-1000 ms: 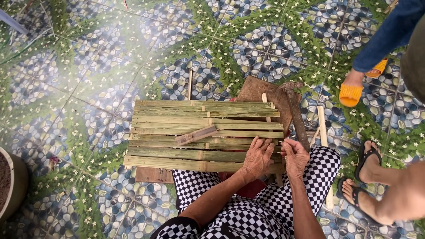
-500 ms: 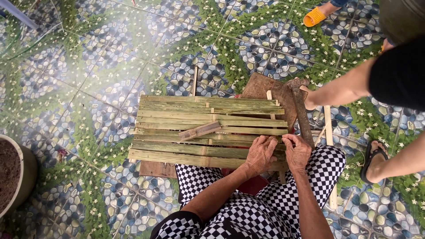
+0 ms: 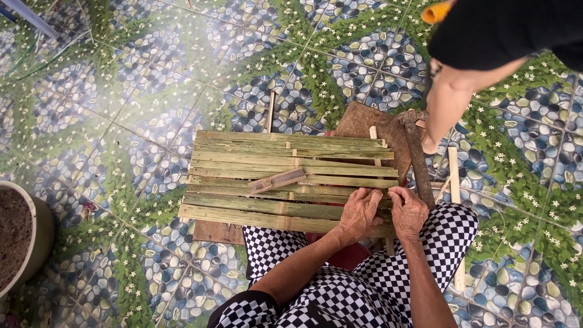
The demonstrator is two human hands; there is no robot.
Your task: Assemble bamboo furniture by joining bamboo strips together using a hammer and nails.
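A mat of green bamboo slats (image 3: 285, 176) lies flat on the tiled floor in front of my knees. A short bamboo offcut (image 3: 276, 180) rests loose on top of it. My left hand (image 3: 358, 214) and my right hand (image 3: 409, 211) sit side by side at the mat's near right end. The fingers of both curl onto the end of one slat there. My legs in black-and-white checked trousers (image 3: 452, 228) are folded under the mat's near edge.
A brown wooden board (image 3: 361, 120) lies under the mat's far right corner. A rusty chopper (image 3: 419, 161) and thin sticks (image 3: 453, 176) lie to the right. Another person's bare leg (image 3: 449, 103) stands beside the board. A pot of soil (image 3: 27, 237) is at the left.
The other person has walked from the right side to the top right, and one leg now stands next to the board. My hands stay at the same slat end.
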